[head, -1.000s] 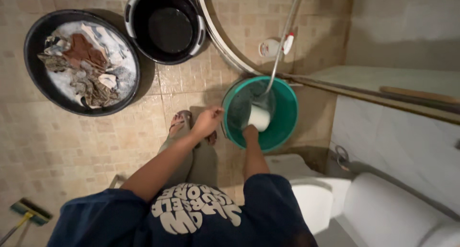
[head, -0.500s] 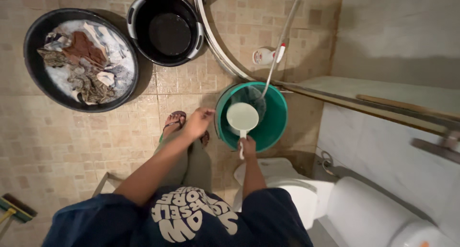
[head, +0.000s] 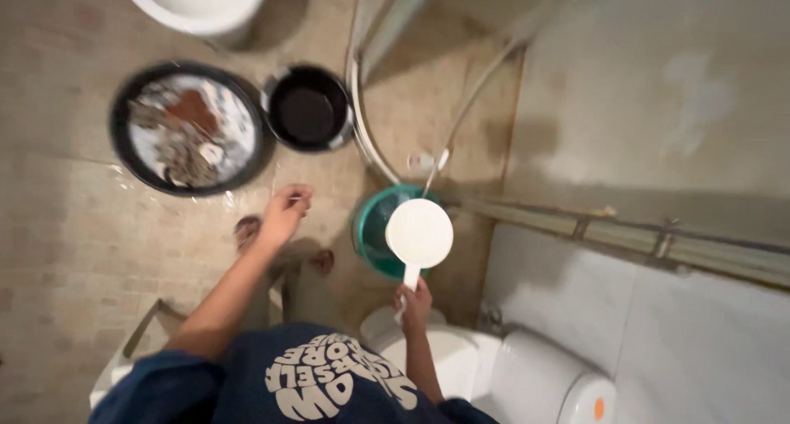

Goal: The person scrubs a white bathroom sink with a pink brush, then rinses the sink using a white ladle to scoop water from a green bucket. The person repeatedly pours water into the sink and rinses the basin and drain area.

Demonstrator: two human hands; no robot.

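On a tiled bathroom floor (head: 66, 226), seen from above: toilet (head: 510, 375) at lower right, beside a white wall (head: 658, 325); black basin (head: 191, 128) of wet laundry at upper left, with a black bucket (head: 309, 109) just beside it and a white bowl (head: 193, 0) at the top edge. Green bucket (head: 372, 230) stands between the person's feet and the wall, a hose (head: 469, 111) leading down to it. Right hand (head: 414, 296) is closed around the handle of a white dipper (head: 419, 233), held above the green bucket's rim. Left hand (head: 285, 212) hangs free over the floor, fingers loosely curled, holding nothing visible.
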